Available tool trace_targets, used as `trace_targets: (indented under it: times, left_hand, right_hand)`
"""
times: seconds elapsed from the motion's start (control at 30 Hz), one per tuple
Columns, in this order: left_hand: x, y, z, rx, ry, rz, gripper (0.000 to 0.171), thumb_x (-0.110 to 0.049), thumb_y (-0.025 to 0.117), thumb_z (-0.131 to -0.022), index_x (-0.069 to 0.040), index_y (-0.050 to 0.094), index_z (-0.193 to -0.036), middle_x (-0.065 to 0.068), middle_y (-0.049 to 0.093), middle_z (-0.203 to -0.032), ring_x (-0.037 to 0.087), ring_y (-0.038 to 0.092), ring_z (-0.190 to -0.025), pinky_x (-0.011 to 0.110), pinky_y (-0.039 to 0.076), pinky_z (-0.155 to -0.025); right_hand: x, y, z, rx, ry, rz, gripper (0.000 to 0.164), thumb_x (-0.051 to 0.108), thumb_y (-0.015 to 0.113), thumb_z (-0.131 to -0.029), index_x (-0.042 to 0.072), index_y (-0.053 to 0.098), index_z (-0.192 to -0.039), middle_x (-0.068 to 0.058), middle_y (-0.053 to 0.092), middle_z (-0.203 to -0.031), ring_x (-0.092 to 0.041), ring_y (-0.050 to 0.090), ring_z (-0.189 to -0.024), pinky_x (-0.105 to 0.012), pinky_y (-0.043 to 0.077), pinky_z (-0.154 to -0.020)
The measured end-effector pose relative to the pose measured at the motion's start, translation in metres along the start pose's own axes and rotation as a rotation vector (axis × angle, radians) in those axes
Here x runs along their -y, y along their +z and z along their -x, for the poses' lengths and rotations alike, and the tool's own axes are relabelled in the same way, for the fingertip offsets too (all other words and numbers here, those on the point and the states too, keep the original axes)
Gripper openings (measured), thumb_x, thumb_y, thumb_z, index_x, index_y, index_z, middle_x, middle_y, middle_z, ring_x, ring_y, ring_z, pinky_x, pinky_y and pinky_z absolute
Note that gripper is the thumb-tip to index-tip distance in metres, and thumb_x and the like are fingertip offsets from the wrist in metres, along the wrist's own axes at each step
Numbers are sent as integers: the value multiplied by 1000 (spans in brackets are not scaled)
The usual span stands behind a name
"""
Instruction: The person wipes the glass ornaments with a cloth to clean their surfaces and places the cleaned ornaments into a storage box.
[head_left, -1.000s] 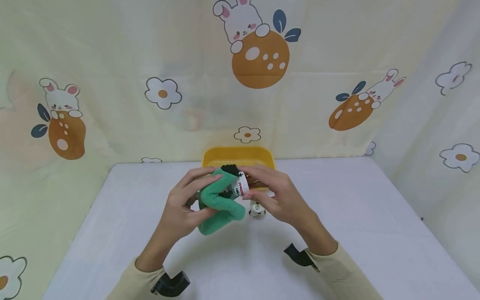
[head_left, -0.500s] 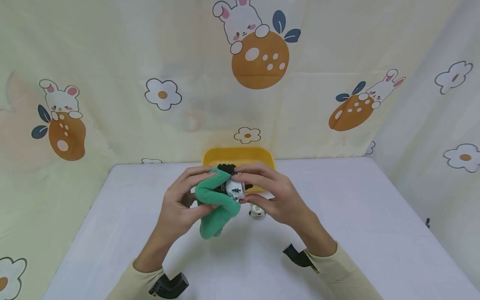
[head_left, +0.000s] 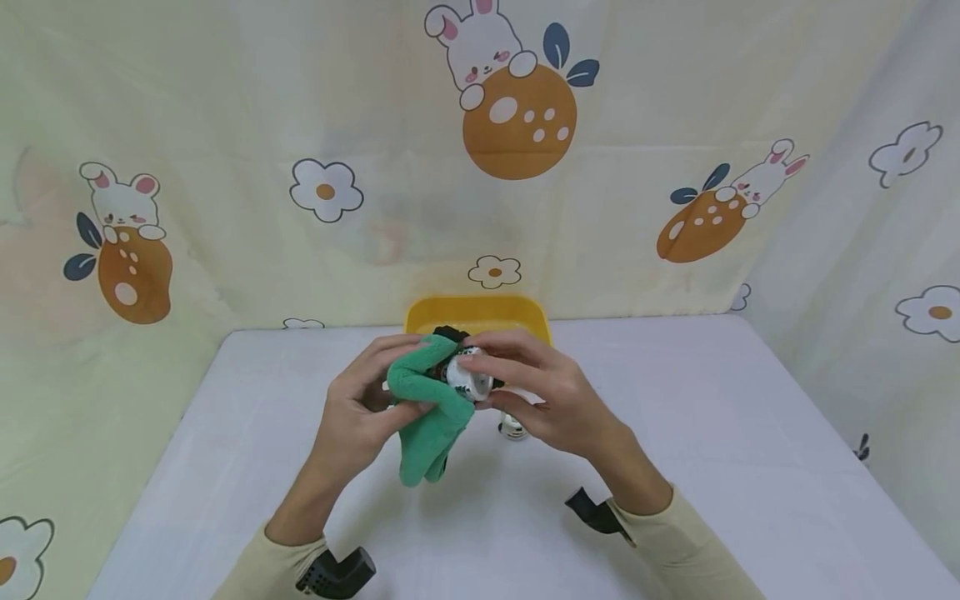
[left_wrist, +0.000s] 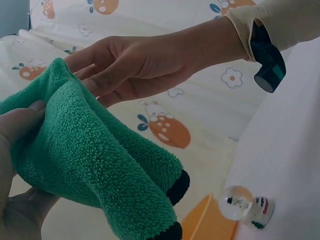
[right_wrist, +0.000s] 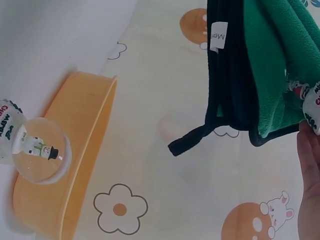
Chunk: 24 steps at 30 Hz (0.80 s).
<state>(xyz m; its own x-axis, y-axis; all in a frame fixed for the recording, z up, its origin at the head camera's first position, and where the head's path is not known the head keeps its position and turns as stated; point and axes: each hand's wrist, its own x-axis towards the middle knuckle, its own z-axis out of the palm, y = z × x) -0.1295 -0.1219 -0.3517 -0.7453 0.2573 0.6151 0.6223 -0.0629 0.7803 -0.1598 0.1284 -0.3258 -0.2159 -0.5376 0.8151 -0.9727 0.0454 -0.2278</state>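
My left hand (head_left: pixel 367 412) grips a green terry cloth (head_left: pixel 429 433) with dark edging, folded around a snow globe. The globe's white printed base (head_left: pixel 471 379) pokes out of the folds, tilted; its glass ball is mostly covered by the cloth. My right hand (head_left: pixel 551 396) holds that base by its fingers and thumb. In the right wrist view a bit of the held base (right_wrist: pixel 312 107) shows at the right edge, with the cloth's dark hanging loop (right_wrist: pixel 187 142) dangling. A second snow globe (left_wrist: pixel 245 206), with a snowman inside, stands on the table just beyond my hands.
Behind my hands, against the patterned backdrop, stands a yellow plastic tub (head_left: pixel 477 310); the second globe is in front of it. A white cloth (head_left: pixel 675 400) covers the table. A small dark object (head_left: pixel 862 447) shows at the table's right edge.
The globe's base has turned in my right fingers, so its underside now faces more toward the head view. The cloth has shifted slightly left and hangs lower.
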Motion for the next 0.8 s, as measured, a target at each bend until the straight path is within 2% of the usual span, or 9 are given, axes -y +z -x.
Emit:
trace_targets:
  times: [0.17,0.4,0.63,0.8]
  left_hand:
    - [1,0,1,4,29,-2,51,16,72,-84,6,60,-132,18,55,-136,24,60,-121,38,61,-87]
    - [1,1,1,9,74,-39,53,20,73,-80,6,63,-130,21,55,-135,23,59,-124,36,61,-86]
    - [0,4,1,12,74,-73,55,21,74,-79,4,64,-130,21,54,-137,22,58,-125,35,60,-89]
    - [-1,5,1,9,94,-75,57,22,74,-78,4,63,-131,20,54,-137,23,58,-125,36,60,-89]
  right_hand:
    - [2,0,1,11,75,12,41,24,70,-96,3,65,-131,-16,62,-126,-27,61,-116,-23,59,-83]
    - [6,-1,2,-9,232,16,51,36,72,-91,4,64,-131,-9,66,-122,-22,66,-112,-29,58,-93]
    - [6,-3,4,-2,328,18,57,40,73,-88,3,63,-131,-8,69,-120,-19,70,-102,-31,61,-88]
    - [5,-4,6,-12,367,1,56,40,72,-89,2,62,-129,-8,72,-113,-19,73,-93,-31,63,-81]
